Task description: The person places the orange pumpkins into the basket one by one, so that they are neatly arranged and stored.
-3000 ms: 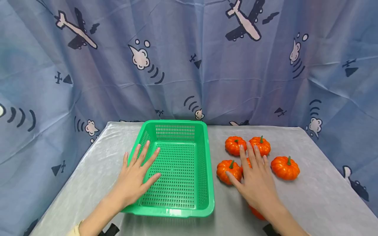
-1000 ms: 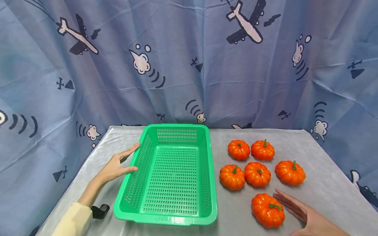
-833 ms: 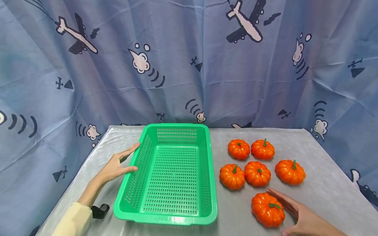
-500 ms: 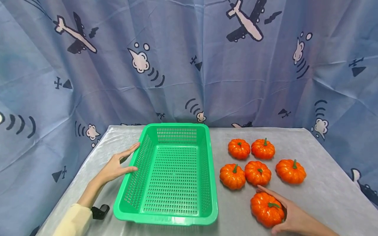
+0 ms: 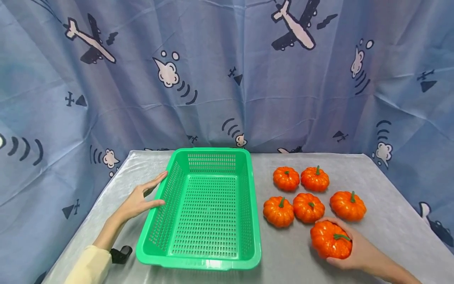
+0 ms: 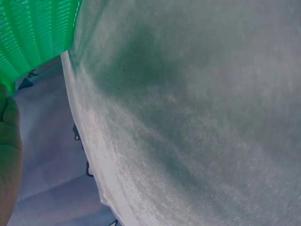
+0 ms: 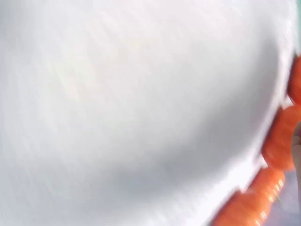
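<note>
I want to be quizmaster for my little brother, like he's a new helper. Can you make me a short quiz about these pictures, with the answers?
1. Count: how many orange pumpkins are not in anyone's grip?

2. True or false: a pumpkin lies inside the green basket.

3. Fill the gap: one pumpkin is gripped by the person's ____ ____.

Key:
1. Five.
2. False; every pumpkin is outside it, toward the right.
3. Right hand; the left hand is at the basket's left side.
</note>
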`<action>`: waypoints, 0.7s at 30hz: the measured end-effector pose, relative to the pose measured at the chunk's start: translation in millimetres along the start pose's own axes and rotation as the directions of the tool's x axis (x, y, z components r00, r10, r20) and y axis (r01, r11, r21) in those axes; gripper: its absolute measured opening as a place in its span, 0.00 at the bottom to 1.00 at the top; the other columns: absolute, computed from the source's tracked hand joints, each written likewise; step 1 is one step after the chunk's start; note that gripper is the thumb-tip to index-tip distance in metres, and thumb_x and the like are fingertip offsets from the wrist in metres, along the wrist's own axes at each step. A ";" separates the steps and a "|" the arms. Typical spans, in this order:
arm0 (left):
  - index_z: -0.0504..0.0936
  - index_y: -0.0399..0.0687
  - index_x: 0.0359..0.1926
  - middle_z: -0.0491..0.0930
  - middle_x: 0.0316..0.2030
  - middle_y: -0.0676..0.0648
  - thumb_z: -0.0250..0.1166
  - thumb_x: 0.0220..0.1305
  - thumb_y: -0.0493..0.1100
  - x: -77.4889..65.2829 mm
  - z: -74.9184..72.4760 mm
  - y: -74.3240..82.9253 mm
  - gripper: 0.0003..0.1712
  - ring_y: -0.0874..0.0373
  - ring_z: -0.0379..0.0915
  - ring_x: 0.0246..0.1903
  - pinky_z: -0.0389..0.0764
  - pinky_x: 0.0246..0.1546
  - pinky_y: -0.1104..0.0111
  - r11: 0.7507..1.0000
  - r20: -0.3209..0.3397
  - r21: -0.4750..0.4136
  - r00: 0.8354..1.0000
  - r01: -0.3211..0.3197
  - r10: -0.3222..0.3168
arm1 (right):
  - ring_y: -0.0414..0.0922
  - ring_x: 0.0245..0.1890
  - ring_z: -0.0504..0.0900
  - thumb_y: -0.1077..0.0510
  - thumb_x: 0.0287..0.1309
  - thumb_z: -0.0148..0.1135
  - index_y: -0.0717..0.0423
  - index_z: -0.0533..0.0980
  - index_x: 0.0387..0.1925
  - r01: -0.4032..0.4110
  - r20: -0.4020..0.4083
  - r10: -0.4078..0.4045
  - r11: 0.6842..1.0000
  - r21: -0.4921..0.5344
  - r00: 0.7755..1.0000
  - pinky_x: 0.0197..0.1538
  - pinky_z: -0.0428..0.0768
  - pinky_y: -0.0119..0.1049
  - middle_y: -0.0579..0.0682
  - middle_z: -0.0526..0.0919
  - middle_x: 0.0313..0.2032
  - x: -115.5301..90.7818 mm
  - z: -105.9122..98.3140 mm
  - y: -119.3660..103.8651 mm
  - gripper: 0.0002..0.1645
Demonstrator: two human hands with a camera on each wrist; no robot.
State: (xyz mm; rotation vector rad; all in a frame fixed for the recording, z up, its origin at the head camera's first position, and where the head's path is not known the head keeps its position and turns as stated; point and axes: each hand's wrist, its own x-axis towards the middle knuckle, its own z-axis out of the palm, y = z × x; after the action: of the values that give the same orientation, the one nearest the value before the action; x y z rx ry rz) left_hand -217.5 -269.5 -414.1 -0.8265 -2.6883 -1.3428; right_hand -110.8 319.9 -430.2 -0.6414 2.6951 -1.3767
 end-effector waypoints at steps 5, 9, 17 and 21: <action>0.55 0.55 0.74 0.51 0.73 0.44 0.70 0.56 0.40 0.7 0.1 -0.5 0.48 0.36 0.49 0.69 0.56 0.60 0.34 1.000 0.004 -0.005 1.000 -0.008 0.008 | 0.30 0.44 0.74 0.65 0.44 0.73 0.54 0.62 0.63 -0.071 -0.023 0.071 0.997 -0.010 0.997 0.38 0.80 0.29 0.29 0.72 0.50 7.9 -30.0 -14.0 0.45; 0.55 0.55 0.74 0.51 0.73 0.44 0.70 0.57 0.40 0.9 -0.8 -0.1 0.48 0.37 0.49 0.69 0.56 0.60 0.34 1.000 0.001 -0.009 1.000 -0.001 0.001 | 0.31 0.45 0.73 0.66 0.45 0.73 0.54 0.62 0.64 -0.072 -0.051 0.072 0.997 -0.001 0.996 0.38 0.81 0.30 0.31 0.72 0.50 21.6 -43.7 -29.3 0.45; 0.53 0.56 0.75 0.50 0.74 0.46 0.68 0.59 0.42 1.4 -2.3 1.2 0.47 0.42 0.48 0.70 0.57 0.64 0.41 1.000 0.020 -0.006 1.000 0.004 -0.004 | 0.33 0.43 0.75 0.67 0.45 0.73 0.50 0.62 0.65 0.008 -0.103 -0.012 0.999 -0.042 0.995 0.38 0.81 0.30 0.34 0.71 0.51 58.9 -52.6 -50.2 0.46; 0.54 0.56 0.75 0.49 0.74 0.46 0.68 0.60 0.42 -0.4 -1.2 1.7 0.46 0.41 0.47 0.70 0.56 0.64 0.39 1.000 0.028 -0.005 1.000 0.012 -0.012 | 0.36 0.41 0.76 0.64 0.48 0.72 0.49 0.60 0.66 -0.015 -0.095 0.013 1.000 -0.027 0.995 0.38 0.82 0.33 0.38 0.71 0.50 79.0 -48.8 -57.4 0.45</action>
State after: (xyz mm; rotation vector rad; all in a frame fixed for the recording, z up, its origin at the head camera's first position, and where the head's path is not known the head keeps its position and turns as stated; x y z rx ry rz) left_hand -216.6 -269.7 -412.2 -0.8375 -2.7166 -1.3512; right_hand -174.5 297.2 -344.4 -0.5721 2.7910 -1.4034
